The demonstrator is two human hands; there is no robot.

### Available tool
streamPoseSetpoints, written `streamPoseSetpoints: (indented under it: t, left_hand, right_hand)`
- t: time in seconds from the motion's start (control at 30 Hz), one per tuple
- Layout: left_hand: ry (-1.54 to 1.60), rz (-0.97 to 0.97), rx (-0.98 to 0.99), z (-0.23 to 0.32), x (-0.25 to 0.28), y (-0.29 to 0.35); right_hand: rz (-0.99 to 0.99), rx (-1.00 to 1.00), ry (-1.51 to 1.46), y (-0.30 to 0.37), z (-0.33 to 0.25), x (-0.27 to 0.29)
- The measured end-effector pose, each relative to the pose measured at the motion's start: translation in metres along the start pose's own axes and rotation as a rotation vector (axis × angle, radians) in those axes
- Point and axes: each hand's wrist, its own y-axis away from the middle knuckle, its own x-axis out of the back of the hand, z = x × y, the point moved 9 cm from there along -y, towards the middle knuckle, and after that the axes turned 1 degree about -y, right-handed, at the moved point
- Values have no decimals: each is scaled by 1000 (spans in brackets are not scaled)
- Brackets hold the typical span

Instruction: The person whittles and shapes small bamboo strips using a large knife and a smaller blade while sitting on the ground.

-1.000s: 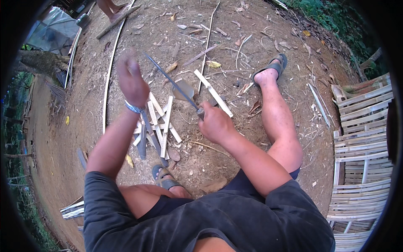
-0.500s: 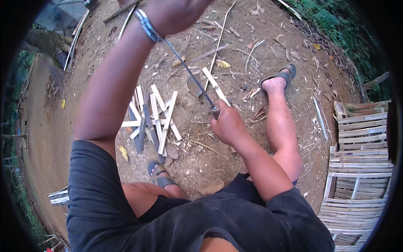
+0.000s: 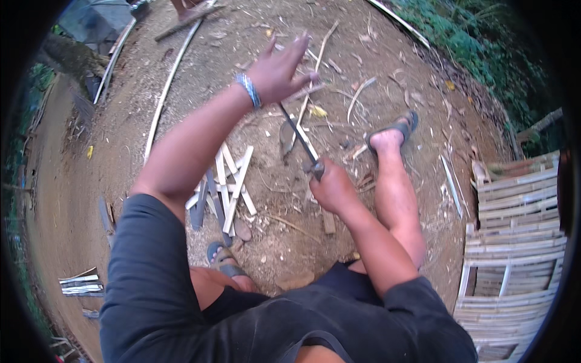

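Note:
My right hand is wrapped around the handle of a long knife. Its dark, narrow blade points away from me and slightly left, and the far end is hidden by my left wrist. Raised over the ground beyond it, my left hand holds nothing, its fingers spread. A pale split strip lies partly behind the blade. Beside it, a rounded greyish piece is too blurred to name. Several flat bamboo strips, pale and dark, lie crossed in a pile left of the knife.
A small wooden block lies below my right hand. My sandalled feet stand either side. A slatted bamboo panel is at the right, and a long bamboo strip lies far left. Green plants border the far right.
My left hand has come down from the top edge toward the knife, fingers now visibly spread. The right hand keeps the knife, shifted slightly nearer. The whole view has shifted a little.

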Motion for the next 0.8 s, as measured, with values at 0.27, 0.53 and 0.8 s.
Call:
streamPoseSetpoints:
  t: [0.27,0.53,0.8]
  left_hand:
    - [52,-512,231,0,-53,49]
    - [118,-473,28,-15,-8,64]
    - [35,-719,-190,2,-64,104]
  right_hand:
    - [-193,-118,140,5,0,-21]
    - [-58,-135,89,-2,26,-27]
    - [-8,-138,139,-5,41,16]
